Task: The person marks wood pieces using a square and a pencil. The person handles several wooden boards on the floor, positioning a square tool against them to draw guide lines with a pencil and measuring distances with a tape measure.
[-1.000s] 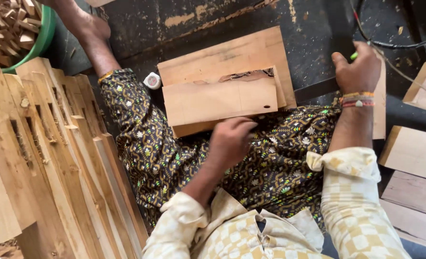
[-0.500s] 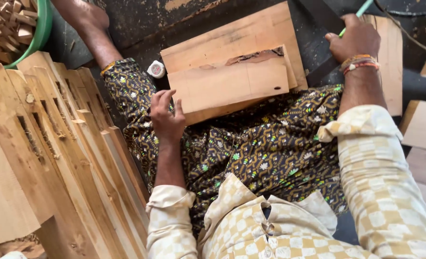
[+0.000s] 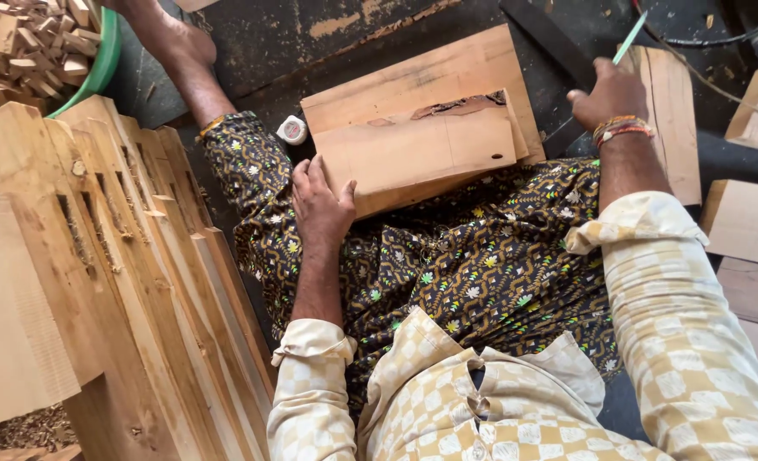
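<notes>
On a dark workshop floor [image 3: 328, 34], two stacked boards [image 3: 422, 145] rest on the person's lap. The left hand [image 3: 321, 205] has slid back to their near-left edge, fingers loosely spread, touching. The right hand [image 3: 611, 92], lifted away, grips a green pencil [image 3: 628, 38].

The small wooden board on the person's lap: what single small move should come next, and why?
Probably bring the right hand, which holds a green pencil off to the side, over the small wooden board. The left hand already rests at the board's left edge, steadying it on the larger board beneath.
</notes>
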